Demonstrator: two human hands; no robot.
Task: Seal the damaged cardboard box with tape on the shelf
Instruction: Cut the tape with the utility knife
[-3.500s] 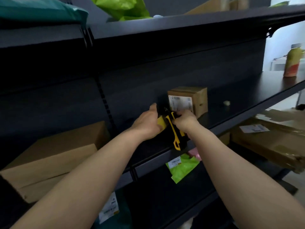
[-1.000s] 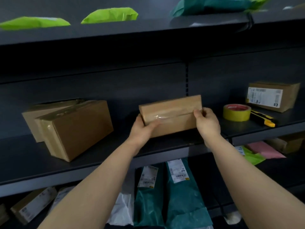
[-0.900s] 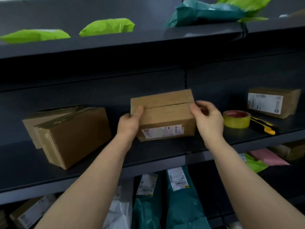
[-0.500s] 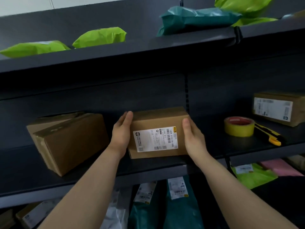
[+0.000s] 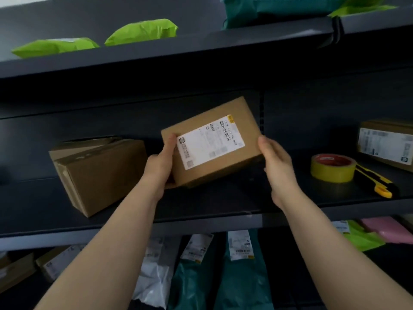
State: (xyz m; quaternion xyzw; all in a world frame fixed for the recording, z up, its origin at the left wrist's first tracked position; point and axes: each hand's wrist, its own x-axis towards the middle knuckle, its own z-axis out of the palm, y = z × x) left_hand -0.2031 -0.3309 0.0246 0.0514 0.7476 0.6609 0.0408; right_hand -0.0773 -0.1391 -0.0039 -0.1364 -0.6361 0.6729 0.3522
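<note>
A small brown cardboard box with a white shipping label faces me, lifted off the middle shelf and tilted with its right end up. My left hand grips its lower left edge, thumb on the front face. My right hand holds its right edge, with the fingers hidden behind the box. A roll of yellow tape lies flat on the shelf to the right, apart from both hands. Beside the roll lies a yellow and black utility knife.
A larger brown box with a loose top flap stands on the shelf at left. Another labelled box stands at far right. Green mailer bags lie on the shelf above; teal, white, green and pink bags fill the shelf below.
Over the last second both hands turned the small box over, set it label-forward on the shelf, then raised it and tilted it counterclockwise.
</note>
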